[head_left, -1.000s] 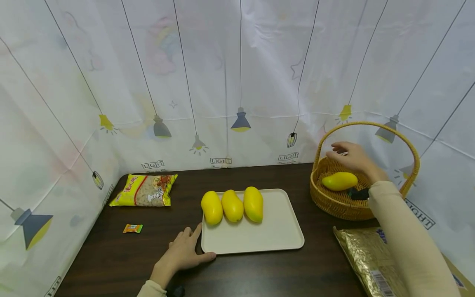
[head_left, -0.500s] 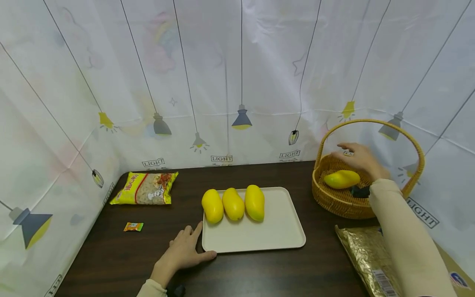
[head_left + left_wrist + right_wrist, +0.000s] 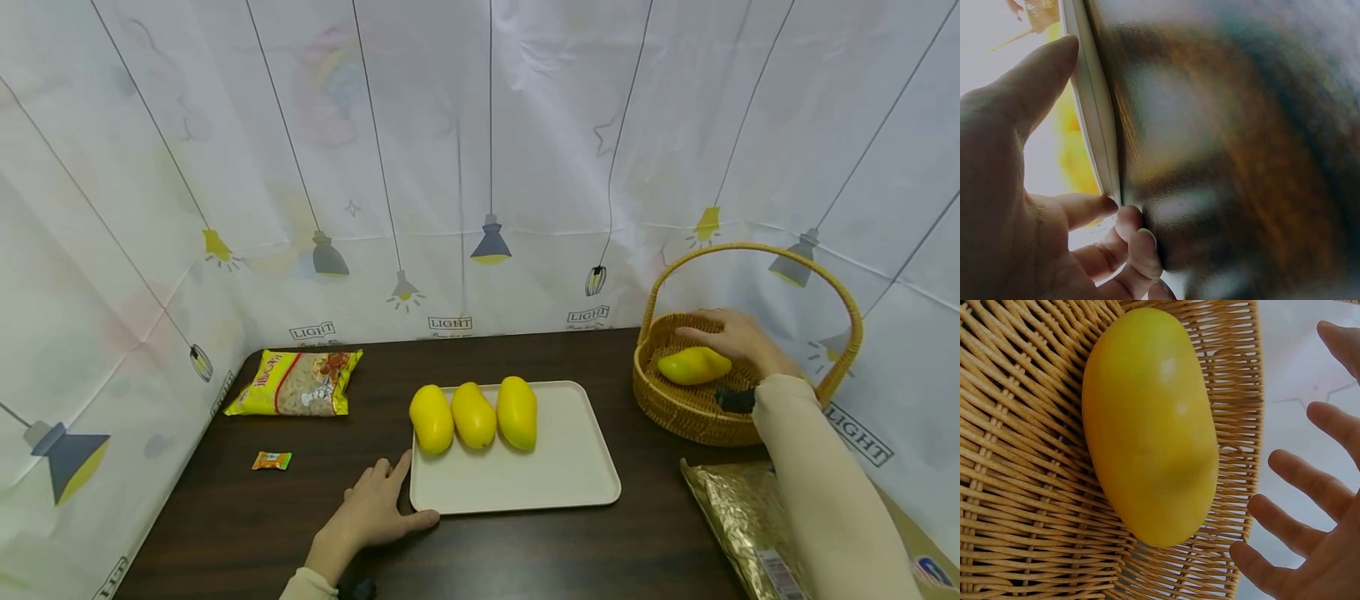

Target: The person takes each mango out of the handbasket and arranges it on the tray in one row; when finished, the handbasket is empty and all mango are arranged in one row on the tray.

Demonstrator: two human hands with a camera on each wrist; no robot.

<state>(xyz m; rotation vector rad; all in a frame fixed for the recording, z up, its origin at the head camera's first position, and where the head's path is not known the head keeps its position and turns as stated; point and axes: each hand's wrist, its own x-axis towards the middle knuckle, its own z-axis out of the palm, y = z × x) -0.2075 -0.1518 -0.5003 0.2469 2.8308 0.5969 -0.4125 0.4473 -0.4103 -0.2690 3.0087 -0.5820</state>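
Observation:
A yellow mango (image 3: 694, 365) lies inside the wicker basket (image 3: 693, 425) on the right side of the table. Over the basket, below its arched handle, is my right hand (image 3: 731, 337). In the right wrist view this hand (image 3: 1310, 519) has its fingers spread apart, close beside the mango (image 3: 1150, 428) and not touching it. My left hand (image 3: 372, 504) rests at the near left corner of a cream tray (image 3: 517, 487), thumb and index finger along its edge. Three mangoes (image 3: 474, 415) stand in a row at the tray's far left. The left wrist view shows the thumb and fingertips at the tray's rim (image 3: 1094, 106).
A yellow bag of food (image 3: 296, 383) lies at the back left, with a small orange-green wrapped candy (image 3: 272, 461) in front of it. A gold foil package (image 3: 738, 517) lies at the right under my right forearm. A white printed curtain (image 3: 450, 167) hangs behind the table.
My right hand has come down lower into the basket, toward the mango. My left hand stays at the tray corner, and the tray and its mangoes have not moved.

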